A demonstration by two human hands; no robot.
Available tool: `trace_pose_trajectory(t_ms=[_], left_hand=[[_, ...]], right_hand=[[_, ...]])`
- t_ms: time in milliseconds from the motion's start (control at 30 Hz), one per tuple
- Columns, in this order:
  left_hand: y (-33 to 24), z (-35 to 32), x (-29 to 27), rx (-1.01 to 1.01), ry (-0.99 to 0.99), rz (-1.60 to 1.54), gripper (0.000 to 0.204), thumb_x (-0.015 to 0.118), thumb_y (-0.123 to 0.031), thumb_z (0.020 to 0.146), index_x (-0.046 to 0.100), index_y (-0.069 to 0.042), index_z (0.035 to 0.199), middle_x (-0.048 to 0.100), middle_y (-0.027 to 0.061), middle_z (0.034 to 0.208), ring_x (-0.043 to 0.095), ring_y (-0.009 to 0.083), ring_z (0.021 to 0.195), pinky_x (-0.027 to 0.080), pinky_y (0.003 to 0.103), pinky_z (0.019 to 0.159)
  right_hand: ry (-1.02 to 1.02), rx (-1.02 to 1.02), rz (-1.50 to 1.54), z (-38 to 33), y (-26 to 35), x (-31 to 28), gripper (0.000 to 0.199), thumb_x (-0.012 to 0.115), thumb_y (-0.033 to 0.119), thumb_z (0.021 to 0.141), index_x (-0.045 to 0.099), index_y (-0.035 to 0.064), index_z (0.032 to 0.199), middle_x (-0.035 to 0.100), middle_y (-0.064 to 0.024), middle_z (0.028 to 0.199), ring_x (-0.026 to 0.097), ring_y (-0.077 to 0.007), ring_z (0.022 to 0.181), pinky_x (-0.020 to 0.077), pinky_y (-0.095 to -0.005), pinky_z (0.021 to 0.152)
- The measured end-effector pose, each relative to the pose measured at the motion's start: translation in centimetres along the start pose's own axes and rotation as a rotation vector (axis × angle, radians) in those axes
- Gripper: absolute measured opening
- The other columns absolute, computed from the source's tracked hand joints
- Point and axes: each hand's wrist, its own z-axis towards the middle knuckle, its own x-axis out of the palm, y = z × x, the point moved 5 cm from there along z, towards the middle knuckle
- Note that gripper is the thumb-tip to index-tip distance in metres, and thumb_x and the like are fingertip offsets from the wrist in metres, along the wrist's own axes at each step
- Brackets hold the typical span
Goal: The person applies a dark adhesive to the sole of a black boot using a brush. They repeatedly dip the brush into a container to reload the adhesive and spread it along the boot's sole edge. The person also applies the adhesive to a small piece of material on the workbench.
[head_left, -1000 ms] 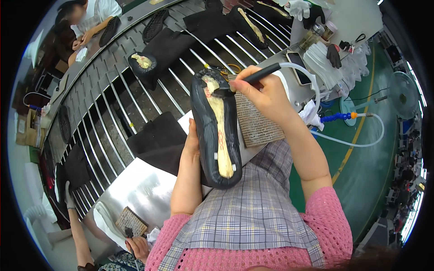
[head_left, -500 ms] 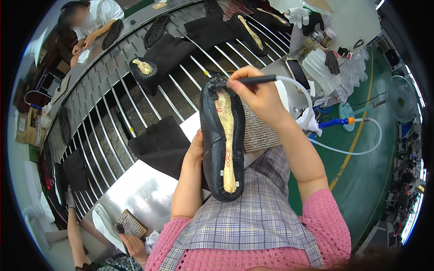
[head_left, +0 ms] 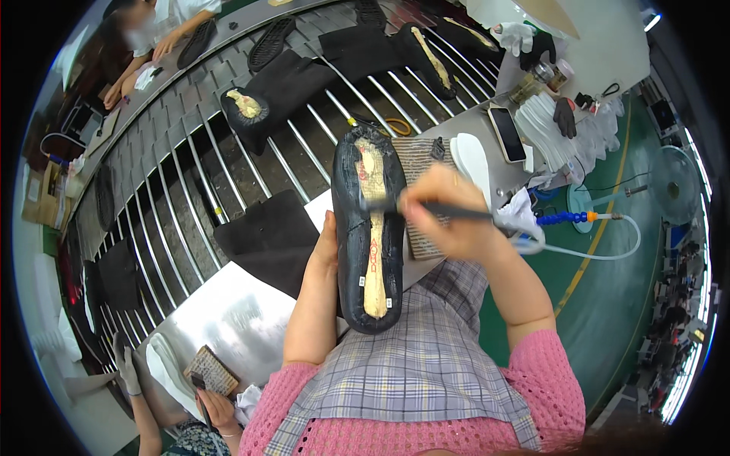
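A black shoe upper (head_left: 351, 251) is held bottom side up in front of me, its pale yellow insole strip (head_left: 375, 258) showing down the middle. My left hand (head_left: 327, 245) grips its left side; most of the fingers are hidden beneath it. In my right hand (head_left: 449, 209), blurred by motion, is a black-handled brush (head_left: 473, 213) connected to a clear tube (head_left: 541, 228). The brush tip is at the middle of the shoe's bottom, over the yellow strip. Beneath and right of the shoe lies a ribbed brown pad (head_left: 423, 163).
White insoles (head_left: 473, 163) and a phone (head_left: 507, 135) lie to the right. A roller conveyor (head_left: 293, 156) ahead carries black uppers (head_left: 247, 106) and soles (head_left: 271, 43). Co-workers' hands (head_left: 217, 410) show lower left; another person (head_left: 163, 34) sits at upper left.
My right hand has moved the brush from the shoe's far end down toward its middle. The shoe has shifted slightly left. The co-worker at upper left has moved their arms.
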Motion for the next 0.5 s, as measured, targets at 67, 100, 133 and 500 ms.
trace_pose_trajectory(t_ms=[67,100,133,500], left_hand=[[-0.2,0.6,-0.4,0.058,0.018,0.018,0.096,0.056,-0.072,0.08,0.038,-0.002,0.142,0.051,0.0183,0.136,0.054,0.0281,0.122,0.048,0.041,0.1],[-0.2,0.6,-0.4,0.062,0.018,0.017,0.096,0.056,-0.072,0.08,0.038,-0.002,0.142,0.051,0.0183,0.136,0.054,0.0281,0.122,0.048,0.041,0.1],[-0.2,0.4,0.0,0.053,0.02,0.015,0.096,0.056,-0.072,0.08,0.038,-0.002,0.142,0.051,0.0182,0.135,0.054,0.0282,0.122,0.048,0.041,0.1],[-1.7,1.8,2.8,0.088,0.024,-0.034,0.102,0.06,-0.076,0.073,0.038,-0.004,0.143,0.054,0.0177,0.133,0.059,0.0276,0.116,0.051,0.042,0.096]], right_hand=[[0.187,0.007,0.089,-0.3,3.1,0.1,0.012,0.071,0.005,0.078,0.063,0.0019,0.086,0.065,-0.0063,0.077,0.057,-0.0202,0.068,0.045,-0.0311,0.062],[0.184,0.021,0.11,-0.1,3.1,-0.1,0.013,0.072,0.006,0.077,0.063,0.0028,0.086,0.065,-0.0061,0.074,0.057,-0.0203,0.067,0.0445,-0.0306,0.062],[0.183,0.037,0.112,0.3,2.3,-0.5,0.008,0.069,0.007,0.081,0.064,0.0035,0.086,0.065,-0.0053,0.077,0.056,-0.0171,0.067,0.0431,-0.0288,0.061],[0.187,-0.004,0.002,-1.2,6.0,-0.3,0.011,0.072,0.004,0.073,0.061,0.0037,0.075,0.055,-0.0064,0.067,0.055,-0.0221,0.06,0.0445,-0.0312,0.053]])
